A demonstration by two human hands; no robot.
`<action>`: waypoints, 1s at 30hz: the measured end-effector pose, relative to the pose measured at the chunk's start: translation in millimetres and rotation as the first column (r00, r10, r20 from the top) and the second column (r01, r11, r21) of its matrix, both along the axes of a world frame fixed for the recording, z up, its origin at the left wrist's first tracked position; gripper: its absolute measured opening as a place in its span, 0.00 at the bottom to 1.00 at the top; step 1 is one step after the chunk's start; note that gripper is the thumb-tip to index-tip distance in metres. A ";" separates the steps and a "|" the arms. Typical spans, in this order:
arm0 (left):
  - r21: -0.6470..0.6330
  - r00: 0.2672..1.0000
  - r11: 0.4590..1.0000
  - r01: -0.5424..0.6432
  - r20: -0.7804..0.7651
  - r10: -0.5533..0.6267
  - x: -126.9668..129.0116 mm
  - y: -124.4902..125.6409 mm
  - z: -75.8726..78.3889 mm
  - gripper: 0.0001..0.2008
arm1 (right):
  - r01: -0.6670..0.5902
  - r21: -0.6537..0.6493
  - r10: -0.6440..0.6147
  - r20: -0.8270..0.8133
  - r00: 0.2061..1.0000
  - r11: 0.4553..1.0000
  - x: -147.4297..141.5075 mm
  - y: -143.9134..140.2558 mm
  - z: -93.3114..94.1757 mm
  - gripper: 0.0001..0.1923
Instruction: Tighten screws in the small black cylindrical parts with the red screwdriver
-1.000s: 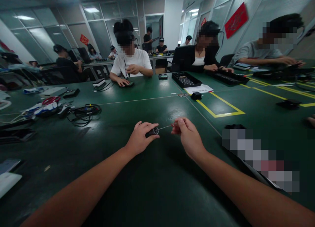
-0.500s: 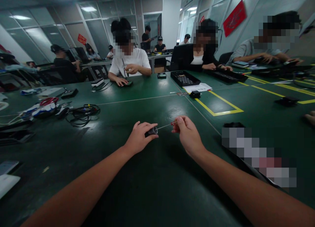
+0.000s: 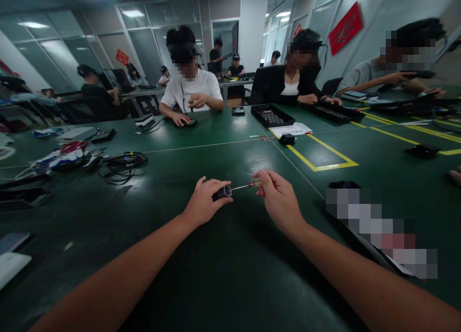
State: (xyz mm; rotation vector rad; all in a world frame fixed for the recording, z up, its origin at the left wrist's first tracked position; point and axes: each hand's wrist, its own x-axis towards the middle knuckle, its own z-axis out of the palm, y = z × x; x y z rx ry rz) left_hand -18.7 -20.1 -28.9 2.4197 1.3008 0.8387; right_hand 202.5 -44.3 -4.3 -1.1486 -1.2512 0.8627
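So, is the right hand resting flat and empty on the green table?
No, the right hand pinches a thin screwdriver whose tip points into the small black cylinder held by the left hand.

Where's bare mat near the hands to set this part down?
Bare green mat lies ahead of both hands up to the seam, and inside the yellow tape outline. Crowded: cable tangle far left, blurred item beside the right hand.

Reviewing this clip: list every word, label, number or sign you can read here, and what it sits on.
No text here can be read.
Red wall banner: markings too blurred.
Small red sign on the glass: too small.
White paper sheet by the black tray: print too small.
Small screwdriver and black cylinder in the hands: no label visible.
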 end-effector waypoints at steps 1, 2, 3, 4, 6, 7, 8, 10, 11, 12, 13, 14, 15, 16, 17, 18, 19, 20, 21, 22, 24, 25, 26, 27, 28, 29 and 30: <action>0.000 1.000 1.000 -0.006 0.006 0.006 -0.1 0.0 0.1 0.21 | 0.003 0.006 -0.002 -0.016 1.000 1.000 -0.1 0.3 -0.6 0.17; 0.001 1.000 1.000 -0.015 0.012 0.015 -0.1 -0.1 0.3 0.21 | -0.001 0.009 0.002 -0.046 0.999 1.000 -0.4 0.7 -1.1 0.16; 0.003 1.000 1.000 -0.023 0.017 0.023 0.0 -0.1 0.6 0.21 | -0.008 0.010 0.009 -0.082 0.997 1.000 -0.7 0.9 -1.4 0.16; 0.005 0.999 1.000 -0.030 0.021 0.030 0.1 -0.2 1.0 0.21 | -0.018 0.006 0.019 -0.107 0.994 1.000 -1.1 1.0 -1.4 0.16; 0.008 0.999 1.000 -0.028 0.024 0.028 0.5 -0.4 1.5 0.21 | -0.036 -0.016 0.034 -0.113 0.993 0.999 -1.5 0.6 -0.7 0.17; 0.007 1.000 1.000 -0.021 0.023 0.021 0.6 -0.6 1.6 0.21 | -0.036 -0.027 0.033 -0.096 0.995 0.999 -1.5 0.3 -0.2 0.18; 0.005 1.000 1.000 -0.015 0.019 0.015 0.7 -0.7 1.7 0.21 | -0.032 -0.035 0.029 -0.071 0.997 0.999 -1.4 0.0 0.3 0.20; 0.003 1.000 1.000 -0.006 0.010 0.006 0.6 -1.0 1.5 0.21 | -0.019 -0.036 0.017 -0.034 0.999 0.999 -0.8 -0.2 0.8 0.20; 0.003 1.000 1.000 -0.004 0.007 0.004 0.4 -1.1 1.4 0.21 | -0.012 -0.025 0.011 -0.040 0.999 1.000 -0.5 0.0 0.7 0.18; 0.003 1.000 1.000 -0.005 0.007 0.005 0.2 -1.1 1.3 0.21 | -0.010 -0.013 0.009 -0.060 0.998 1.000 -0.4 0.4 0.4 0.16; 0.003 1.000 1.000 -0.006 0.006 0.006 0.1 -1.1 1.3 0.21 | -0.014 -0.001 0.014 -0.089 0.996 1.000 -0.5 0.8 0.0 0.15; 0.002 1.000 1.000 -0.008 0.005 0.008 0.0 -1.1 1.4 0.21 | -0.024 0.010 0.025 -0.121 0.992 1.000 -0.7 1.2 -0.4 0.14; 0.000 1.000 1.000 -0.011 0.002 0.011 0.0 -1.2 1.7 0.21 | -0.035 0.018 0.038 -0.144 0.989 0.999 -1.1 1.4 -0.9 0.14; -0.003 1.000 1.000 -0.013 -0.003 0.013 0.1 -1.2 1.9 0.21 | -0.046 0.019 0.049 -0.150 0.988 0.999 -1.6 1.5 -1.2 0.14; -0.007 1.000 1.000 -0.012 -0.009 0.012 0.3 -1.2 2.2 0.21 | -0.051 0.014 0.053 -0.141 0.989 0.999 -2.1 1.5 -1.4 0.15; -0.012 1.000 1.000 -0.009 -0.016 0.009 0.6 -1.3 2.5 0.21 | -0.050 0.006 0.050 -0.120 0.992 0.999 -2.4 1.4 -1.5 0.16; -0.016 1.000 1.000 -0.003 -0.022 0.003 0.9 -1.3 2.7 0.22 | -0.042 -0.003 0.042 -0.090 0.995 0.999 -2.5 1.3 -1.6 0.18; -0.017 1.000 1.000 0.004 -0.026 -0.005 1.1 -1.3 2.8 0.22 | -0.034 -0.012 0.033 -0.056 0.998 0.999 -2.4 1.2 -1.7 0.19; -0.018 1.000 1.000 0.010 -0.030 -0.011 1.2 -1.2 2.8 0.22 | -0.027 -0.016 0.027 -0.027 0.999 1.000 -2.1 1.4 -1.9 0.20; -0.015 1.000 1.000 0.010 -0.029 -0.011 1.2 -1.0 2.7 0.22 | -0.023 -0.014 0.023 -0.013 1.000 1.000 -1.6 1.8 -2.3 0.20; -0.006 1.000 1.000 -0.003 -0.017 0.003 1.0 -0.6 2.2 0.22 | -0.019 -0.002 0.019 -0.032 0.999 1.000 -0.7 3.0 -3.7 0.16; -0.002 1.000 1.000 -0.012 -0.008 0.012 0.7 -0.3 1.7 0.22 | -0.019 0.003 0.019 -0.054 0.998 1.000 -0.5 3.6 -4.8 0.15; 0.001 1.000 1.000 -0.020 0.000 0.020 0.4 -0.1 1.2 0.22 | -0.019 0.006 0.019 -0.072 0.997 1.000 -0.6 4.2 -6.0 0.14; 0.004 1.000 1.000 -0.028 0.008 0.028 0.0 0.1 0.6 0.21 | -0.022 0.004 0.022 -0.082 0.996 1.000 -1.0 4.7 -7.5 0.14; 0.007 0.999 0.999 -0.033 0.012 0.033 -0.4 0.3 0.0 0.21 | -0.029 0.000 0.029 -0.083 0.996 1.000 -1.6 5.0 -8.9 0.14; 0.010 0.999 0.999 -0.036 0.014 0.035 -0.9 0.7 -0.5 0.21 | -0.039 -0.005 0.039 -0.083 0.996 0.999 -2.5 5.2 -10.4 0.14; 0.012 0.999 0.999 -0.036 0.017 0.036 -1.3 1.1 -1.0 0.21 | -0.049 -0.012 0.048 -0.091 0.995 0.999 -3.3 5.4 -11.7 0.14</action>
